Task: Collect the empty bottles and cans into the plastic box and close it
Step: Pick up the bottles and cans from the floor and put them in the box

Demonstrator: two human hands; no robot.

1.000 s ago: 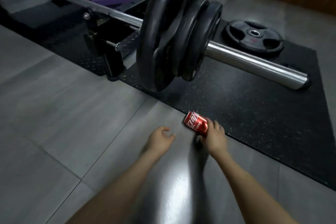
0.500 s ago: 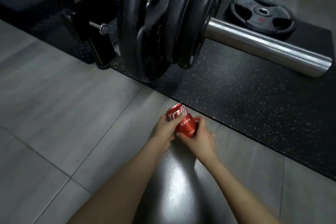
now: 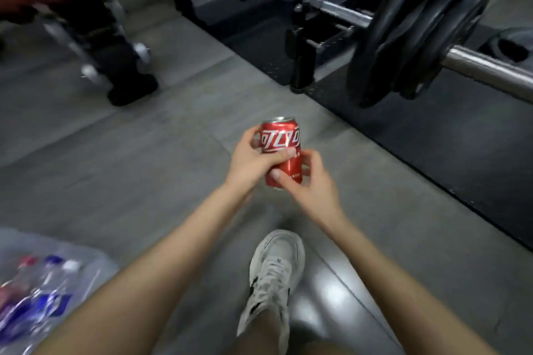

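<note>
A red soda can [image 3: 281, 141] with white lettering is held upright in the air over the grey floor, in the middle of the view. My left hand [image 3: 253, 160] wraps its left side with the fingers across the front. My right hand [image 3: 311, 184] grips its lower right part. At the bottom left, the clear plastic box [image 3: 95, 261] stands open on the floor, with several plastic bottles [image 3: 37, 291] with coloured caps lying in it; my left forearm covers part of it.
A loaded barbell with black weight plates [image 3: 409, 37] rests on a stand over the black rubber mat [image 3: 432, 153] at upper right. A bench frame with wheels [image 3: 115, 60] stands at upper left. My white sneaker [image 3: 274, 277] is below the can.
The can has been lifted from the floor at the mat's edge and turned upright, now held by both hands. The view has swung back and left, bringing the box and my shoe into sight.
</note>
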